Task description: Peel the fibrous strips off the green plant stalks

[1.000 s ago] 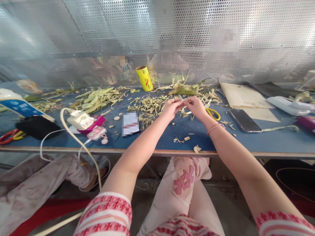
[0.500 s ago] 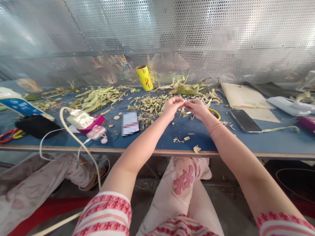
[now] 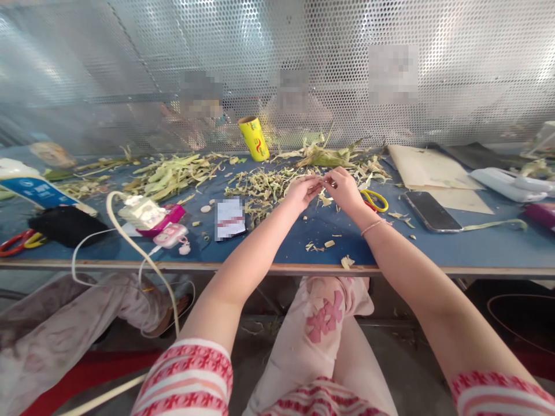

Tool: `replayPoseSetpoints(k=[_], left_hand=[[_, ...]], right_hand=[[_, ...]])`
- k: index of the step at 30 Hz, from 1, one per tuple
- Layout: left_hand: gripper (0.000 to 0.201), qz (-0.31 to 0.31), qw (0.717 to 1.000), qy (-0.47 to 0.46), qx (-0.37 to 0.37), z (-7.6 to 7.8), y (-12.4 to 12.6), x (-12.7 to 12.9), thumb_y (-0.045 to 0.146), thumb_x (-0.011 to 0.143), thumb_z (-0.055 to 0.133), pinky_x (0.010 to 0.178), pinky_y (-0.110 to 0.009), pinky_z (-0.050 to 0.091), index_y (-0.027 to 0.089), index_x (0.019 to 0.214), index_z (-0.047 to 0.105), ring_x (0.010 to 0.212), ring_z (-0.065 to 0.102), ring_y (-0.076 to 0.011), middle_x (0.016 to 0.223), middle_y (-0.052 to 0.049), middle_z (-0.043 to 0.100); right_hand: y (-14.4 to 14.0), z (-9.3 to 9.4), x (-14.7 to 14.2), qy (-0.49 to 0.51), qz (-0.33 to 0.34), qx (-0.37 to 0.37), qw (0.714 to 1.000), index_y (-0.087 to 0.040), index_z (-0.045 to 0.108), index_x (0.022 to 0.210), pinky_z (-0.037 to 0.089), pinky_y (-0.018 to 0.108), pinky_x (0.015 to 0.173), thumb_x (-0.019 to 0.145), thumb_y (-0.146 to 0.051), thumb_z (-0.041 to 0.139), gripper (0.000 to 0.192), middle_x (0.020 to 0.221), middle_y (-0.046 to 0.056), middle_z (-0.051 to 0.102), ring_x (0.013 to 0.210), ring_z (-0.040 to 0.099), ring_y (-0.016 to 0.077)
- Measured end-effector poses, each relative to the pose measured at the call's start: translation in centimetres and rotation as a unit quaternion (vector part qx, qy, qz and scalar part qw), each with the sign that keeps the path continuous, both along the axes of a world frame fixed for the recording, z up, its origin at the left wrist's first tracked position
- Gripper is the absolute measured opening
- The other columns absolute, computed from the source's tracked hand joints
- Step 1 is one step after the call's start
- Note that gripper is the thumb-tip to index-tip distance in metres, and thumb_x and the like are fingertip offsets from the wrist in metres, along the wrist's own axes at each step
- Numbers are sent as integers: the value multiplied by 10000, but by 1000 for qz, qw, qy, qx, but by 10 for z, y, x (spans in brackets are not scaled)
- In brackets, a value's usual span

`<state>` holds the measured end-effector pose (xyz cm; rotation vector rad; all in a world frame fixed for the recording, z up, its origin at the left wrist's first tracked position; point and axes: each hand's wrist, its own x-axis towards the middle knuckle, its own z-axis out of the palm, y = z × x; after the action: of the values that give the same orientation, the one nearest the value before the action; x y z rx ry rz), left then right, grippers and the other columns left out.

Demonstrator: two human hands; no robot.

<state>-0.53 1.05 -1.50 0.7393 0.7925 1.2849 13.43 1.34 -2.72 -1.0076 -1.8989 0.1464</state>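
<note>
Item: we pinch 1 small husk strip between left hand and right hand — fingertips meeting, apparently for tearing it — above the table middle, near the far-edge husk pile; yellow scissors beside.

Whatever sits between the left hand and the right hand is too small to make out: the fingertips meet over it and cover it. The yellow scissors lie half behind the right hand, only one loop showing. On the card the print is blurred out, as are three patches on the mesh screen; the figures behind that screen show only as hazy shapes. At the left edge the red scissors and the white bottle are cut off. At the right edge a purple thing is cut off too. A co-worker's trouser leg disappears under the table.
</note>
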Motion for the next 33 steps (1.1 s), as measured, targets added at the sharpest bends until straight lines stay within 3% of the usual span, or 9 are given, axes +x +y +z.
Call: replayPoseSetpoints(k=[8, 12, 16, 20, 25, 29, 31, 33], left_hand=[[186, 15, 1000, -6, 9, 6, -5, 2, -10, 810, 563, 875, -283, 540, 129, 693, 606, 595, 653, -81, 591, 1, 661], [193, 12, 1000, 6, 20, 2, -3, 2, -7, 812, 559, 832, -281, 542, 133, 683, 589, 599, 656, -87, 596, -1, 666], [174, 19, 999, 19, 30, -2, 0, 4, -13, 798, 573, 797, -266, 532, 137, 711, 577, 591, 644, -83, 593, 6, 661], [141, 33, 998, 33, 37, -4, 2, 4, 6, 775, 611, 814, -271, 523, 143, 745, 592, 598, 631, -75, 608, 27, 651], [118, 30, 992, 83, 96, -10, 4, 4, 25, 735, 665, 800, -256, 509, 138, 734, 630, 626, 627, -72, 631, 31, 653], [110, 50, 979, 133, 145, -11, 4, 5, 33, 707, 699, 718, -230, 499, 128, 710, 645, 599, 608, -68, 616, 27, 654], [114, 57, 979, 135, 141, -11, 3, 6, 24, 708, 691, 702, -228, 499, 128, 701, 645, 587, 604, -66, 608, 26, 654], [120, 59, 985, 116, 117, -10, 2, 6, 19, 716, 679, 706, -233, 506, 132, 700, 641, 579, 607, -67, 598, 29, 649]], right_hand=[[3, -1, 5, -47, 0, 57, 997, -193, 604, 842, 496, 377, 859, 876, -168, 530, 85, 943, 90, 583, 893, 576, 210], [5, -2, 5, -23, 15, 43, 999, -196, 582, 825, 504, 377, 844, 883, -197, 523, 83, 922, 89, 583, 893, 569, 207], [11, -5, 2, 54, 10, -40, 998, -180, 602, 780, 525, 362, 795, 843, -283, 601, 120, 921, 76, 577, 803, 571, 172], [15, -6, -2, 144, 12, -156, 977, -167, 622, 734, 536, 341, 732, 775, -376, 683, 222, 910, 64, 596, 711, 578, 139], [11, -4, -4, 266, 54, -300, 914, -163, 616, 652, 506, 259, 658, 695, -407, 766, 289, 629, 4, 604, 614, 563, 106], [9, -1, -4, 329, 82, -372, 864, -146, 615, 627, 469, 212, 619, 648, -323, 819, 271, 571, -5, 595, 576, 538, 75], [9, -1, -3, 320, 77, -378, 865, -146, 606, 613, 466, 223, 615, 666, -327, 804, 274, 561, -5, 581, 566, 524, 78], [10, -2, -1, 280, 42, -334, 899, -156, 596, 612, 478, 254, 630, 690, -354, 776, 279, 578, -5, 572, 572, 513, 92]])
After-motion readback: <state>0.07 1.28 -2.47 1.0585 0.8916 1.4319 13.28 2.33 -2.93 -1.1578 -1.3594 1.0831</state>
